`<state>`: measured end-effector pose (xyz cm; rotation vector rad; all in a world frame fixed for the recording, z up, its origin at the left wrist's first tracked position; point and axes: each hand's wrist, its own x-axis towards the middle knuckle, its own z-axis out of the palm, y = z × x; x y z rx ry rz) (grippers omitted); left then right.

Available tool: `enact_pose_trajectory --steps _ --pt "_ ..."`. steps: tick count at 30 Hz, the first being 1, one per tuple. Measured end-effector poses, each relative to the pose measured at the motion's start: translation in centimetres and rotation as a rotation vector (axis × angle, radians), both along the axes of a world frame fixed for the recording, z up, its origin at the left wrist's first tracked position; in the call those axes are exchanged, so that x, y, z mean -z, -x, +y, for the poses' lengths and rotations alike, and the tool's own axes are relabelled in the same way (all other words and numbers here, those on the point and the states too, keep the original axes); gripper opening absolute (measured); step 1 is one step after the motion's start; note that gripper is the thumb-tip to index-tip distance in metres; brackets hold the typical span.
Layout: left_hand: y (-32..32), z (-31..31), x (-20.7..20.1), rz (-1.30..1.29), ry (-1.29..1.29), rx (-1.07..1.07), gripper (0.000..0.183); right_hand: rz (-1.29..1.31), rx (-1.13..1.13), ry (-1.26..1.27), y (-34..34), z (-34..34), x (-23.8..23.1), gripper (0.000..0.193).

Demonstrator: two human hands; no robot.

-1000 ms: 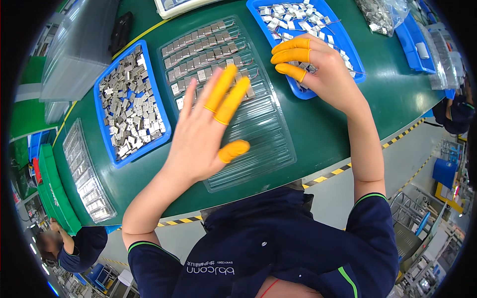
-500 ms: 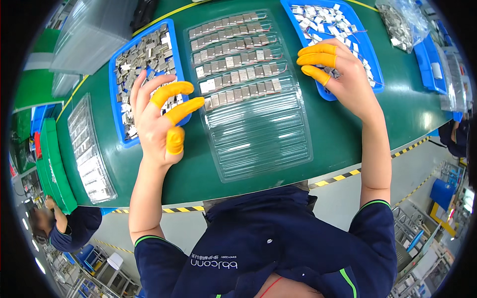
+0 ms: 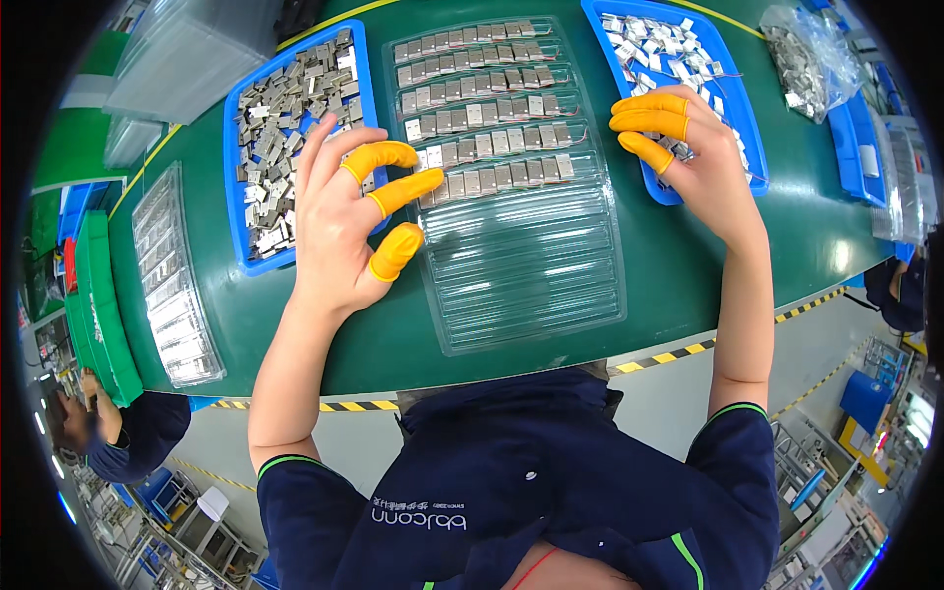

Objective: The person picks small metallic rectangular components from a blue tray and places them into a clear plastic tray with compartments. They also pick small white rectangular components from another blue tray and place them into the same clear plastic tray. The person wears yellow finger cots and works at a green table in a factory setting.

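Observation:
My left hand (image 3: 344, 211) has yellow finger cots on its thumb and two fingers. Its fingers are spread and empty, the index tip at the left end of the lowest filled row in a clear ribbed plastic tray (image 3: 531, 295). Several rows of small silver metal-shelled connectors (image 3: 497, 180) lie in the tray's upper half, thin wires showing at their right ends. Above the near part of the right blue bin (image 3: 752, 147), my right hand (image 3: 688, 147), with similar cots, has thumb and fingers bent but slightly apart; nothing shows between them. White connectors (image 3: 669, 44) with wires lie in that bin.
Loose silver connectors fill the left blue bin (image 3: 236, 187). Another clear tray (image 3: 172, 275) lies farther left, below stacked clear trays (image 3: 187, 79). A plastic bag of parts (image 3: 801, 69) sits at the far right. Co-workers' arms (image 3: 103, 413) appear at the left edge.
The view has shifted slightly. My left hand has moved right and closer to the tray's left edge, its thumb stretched out more. The right hand stays over its bin.

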<state>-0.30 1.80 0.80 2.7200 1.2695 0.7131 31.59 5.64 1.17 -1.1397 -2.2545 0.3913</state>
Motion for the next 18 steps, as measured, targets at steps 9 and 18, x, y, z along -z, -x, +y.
enact_pose_trajectory --steps 9,18 --pt "-0.02 0.19 0.38 -0.058 0.014 0.013 0.041 -0.008 0.0 -0.009 0.01 0.01 0.13 0.016" --pt "-0.67 -0.09 0.14 -0.025 0.046 0.048 0.05 -0.015 0.006 -0.011 -0.09 0.01 0.2 0.017"
